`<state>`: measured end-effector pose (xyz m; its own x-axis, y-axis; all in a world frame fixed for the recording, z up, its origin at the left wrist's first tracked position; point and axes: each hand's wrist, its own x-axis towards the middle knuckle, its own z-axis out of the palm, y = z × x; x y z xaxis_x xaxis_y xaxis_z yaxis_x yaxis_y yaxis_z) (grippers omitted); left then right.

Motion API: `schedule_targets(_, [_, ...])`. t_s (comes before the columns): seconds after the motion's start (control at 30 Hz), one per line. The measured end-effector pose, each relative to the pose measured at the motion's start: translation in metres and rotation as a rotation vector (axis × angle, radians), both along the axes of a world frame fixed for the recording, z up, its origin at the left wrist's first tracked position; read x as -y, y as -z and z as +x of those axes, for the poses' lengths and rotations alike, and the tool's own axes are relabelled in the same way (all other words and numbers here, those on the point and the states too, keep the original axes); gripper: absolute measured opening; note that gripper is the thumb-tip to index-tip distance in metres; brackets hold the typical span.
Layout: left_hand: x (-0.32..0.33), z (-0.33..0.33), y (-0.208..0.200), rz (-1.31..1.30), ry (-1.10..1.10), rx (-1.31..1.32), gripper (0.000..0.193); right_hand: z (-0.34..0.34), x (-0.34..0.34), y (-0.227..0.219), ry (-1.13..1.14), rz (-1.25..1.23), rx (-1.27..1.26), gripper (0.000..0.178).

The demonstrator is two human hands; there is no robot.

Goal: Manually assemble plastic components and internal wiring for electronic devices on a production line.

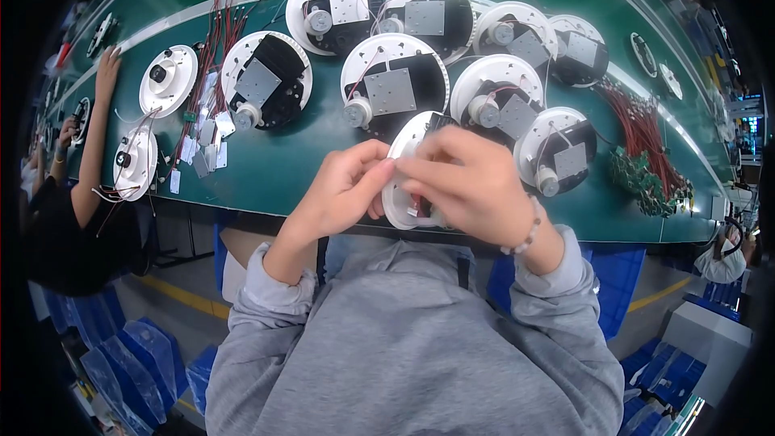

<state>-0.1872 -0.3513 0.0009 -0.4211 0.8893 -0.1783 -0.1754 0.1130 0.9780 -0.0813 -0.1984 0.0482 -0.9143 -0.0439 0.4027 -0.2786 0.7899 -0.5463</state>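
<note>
Just past the table's near edge I have a white round housing (395,203) tilted up on its side. My left hand (339,194) grips its left rim between thumb and fingers. My right hand (476,186), slightly blurred, reaches across its face with the fingers bent and pinched together near the left thumb. What those fingertips hold is hidden. A small white connector on red wire (413,211) shows below them. Beyond lie several similar white housings, such as one with a black part, a square metal plate (390,92) and a small round motor (357,112).
Left on the green table (282,168) are small plates with red wires (211,141) and two white discs (169,81) with black parts. Bundled red wires with green circuit boards (646,173) lie right. Another person's arm (98,121) rests at the far left. Blue bins (137,355) stand below.
</note>
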Motion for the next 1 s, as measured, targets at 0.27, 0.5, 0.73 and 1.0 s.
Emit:
schedule_targets(0.27, [0.003, -0.003, 0.004, -0.027, -0.062, 0.007, 0.020, 0.014, -0.025, -0.022, -0.172, -0.629, -0.374, 0.027])
schedule_targets(0.5, [-0.003, 0.000, 0.001, 0.023, -0.144, -0.045, 0.019, 0.016, -0.016, -0.028, 0.113, -0.251, 0.019, 0.012])
schedule_targets(0.73, [-0.002, 0.000, -0.001, 0.002, -0.146, -0.017, 0.019, 0.007, -0.005, -0.025, 0.161, 0.110, -0.007, 0.009])
schedule_targets(1.0, [-0.004, 0.000, -0.004, -0.014, -0.078, -0.061, 0.018, -0.012, -0.027, -0.023, -0.051, 0.187, 0.186, 0.014])
